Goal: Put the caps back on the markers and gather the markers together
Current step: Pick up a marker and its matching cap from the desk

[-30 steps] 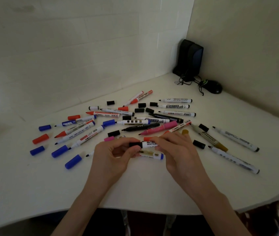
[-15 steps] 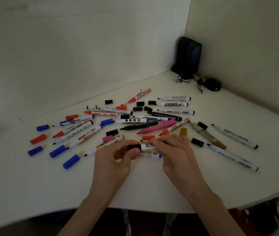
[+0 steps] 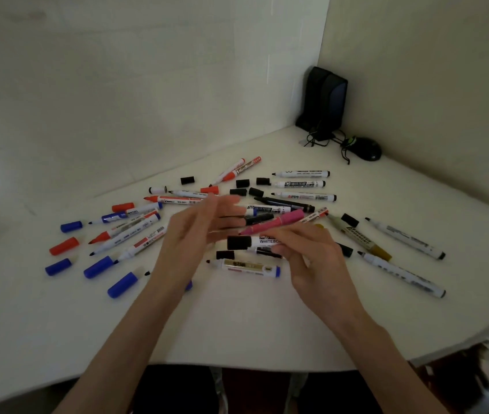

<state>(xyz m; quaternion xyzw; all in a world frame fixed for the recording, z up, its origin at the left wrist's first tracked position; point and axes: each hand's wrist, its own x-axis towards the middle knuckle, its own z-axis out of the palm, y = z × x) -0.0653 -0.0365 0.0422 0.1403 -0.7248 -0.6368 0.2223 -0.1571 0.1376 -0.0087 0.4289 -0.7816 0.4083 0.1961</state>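
At centre frame, a person's right hand grips a white marker, black cap on, level over the white table. The blurred left hand hangs beside it, fingers spread, holding nothing. Uncapped markers and loose caps lie scattered across mid-frame.

The right hand grips a white marker with its black cap on, held level over the table. The left hand is beside that cap, fingers straight and blurred. Loose markers and blue, red and black caps lie scattered around them, with a dark speaker and a mouse in the far corner.
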